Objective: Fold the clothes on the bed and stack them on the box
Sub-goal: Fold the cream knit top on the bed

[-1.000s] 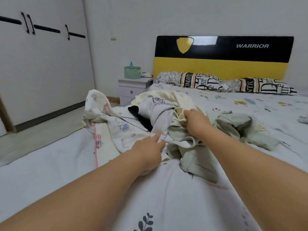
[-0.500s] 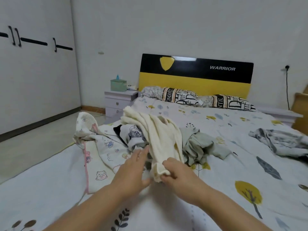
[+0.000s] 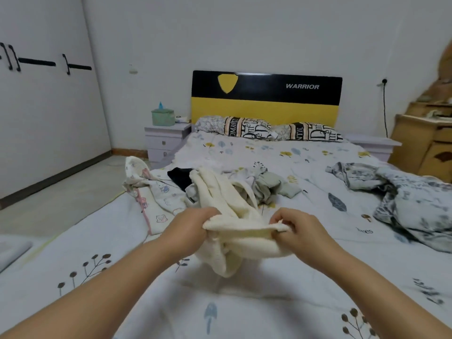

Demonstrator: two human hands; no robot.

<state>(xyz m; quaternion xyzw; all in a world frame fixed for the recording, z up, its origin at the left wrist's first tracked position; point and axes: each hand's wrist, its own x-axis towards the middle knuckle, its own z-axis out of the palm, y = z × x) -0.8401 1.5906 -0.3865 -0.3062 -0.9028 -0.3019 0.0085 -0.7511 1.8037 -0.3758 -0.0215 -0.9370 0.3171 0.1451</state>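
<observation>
A cream garment (image 3: 241, 231) is held up over the bed (image 3: 305, 253) in front of me. My left hand (image 3: 189, 228) grips its edge on the left, and my right hand (image 3: 297, 231) pinches the same edge on the right. The rest of the garment trails back onto a heap of clothes (image 3: 244, 187) in the middle of the bed, with a black piece, a grey printed piece and a pale green piece (image 3: 274, 185). A white cartoon-print garment (image 3: 156, 192) lies at the heap's left side. No box is in view.
A crumpled grey floral quilt (image 3: 403, 199) lies on the bed's right side. Two pillows (image 3: 269, 129) rest against the black and yellow headboard (image 3: 265, 99). A nightstand (image 3: 165, 141) with a green tissue box stands left of the bed; a wooden cabinet (image 3: 425, 140) stands at right.
Both hands left the heap and drew the cream garment toward me. My left hand has taken hold of its edge, and the hands have spread apart along it.
</observation>
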